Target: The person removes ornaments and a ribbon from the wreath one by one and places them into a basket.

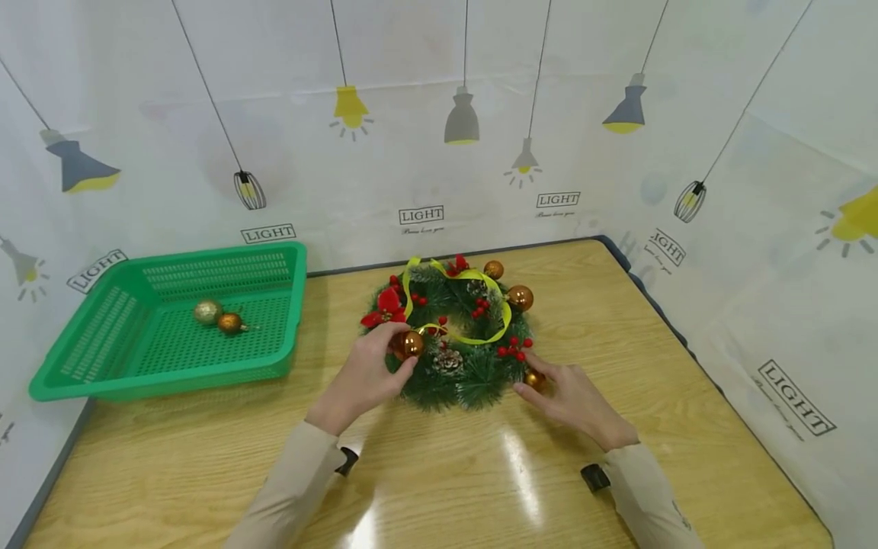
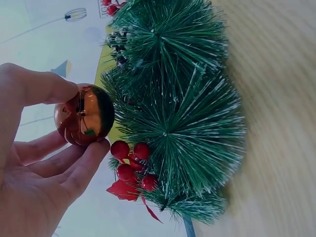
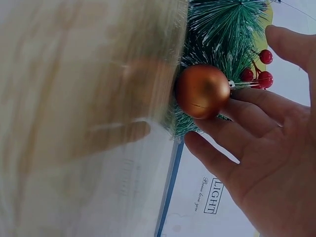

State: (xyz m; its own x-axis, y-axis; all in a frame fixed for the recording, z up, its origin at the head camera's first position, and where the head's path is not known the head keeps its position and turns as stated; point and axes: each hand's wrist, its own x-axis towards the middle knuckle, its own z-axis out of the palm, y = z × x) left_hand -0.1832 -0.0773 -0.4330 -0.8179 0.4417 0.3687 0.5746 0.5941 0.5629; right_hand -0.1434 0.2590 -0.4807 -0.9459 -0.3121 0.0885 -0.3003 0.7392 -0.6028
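The left hand (image 1: pixel 363 377) pinches a shiny copper bauble (image 1: pixel 410 344) on the wreath (image 1: pixel 473 374), which lies on the tabletop (image 1: pixel 446 473). The right hand (image 1: pixel 572 396), fingers relaxed, touches a matte orange bauble (image 1: pixel 534 378).

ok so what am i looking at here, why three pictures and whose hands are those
No machine here: a person works with bare hands and wears three cameras. The big picture comes from the head, looking down at a wooden table. The two close-ups come from the wrists. On the table lies a wreath with red berries, a yellow ribbon and orange baubles. The left hand pinches a shiny bauble at the wreath's edge. The right hand touches a matte bauble with its fingertips. To the left, a green basket holds two more baubles.
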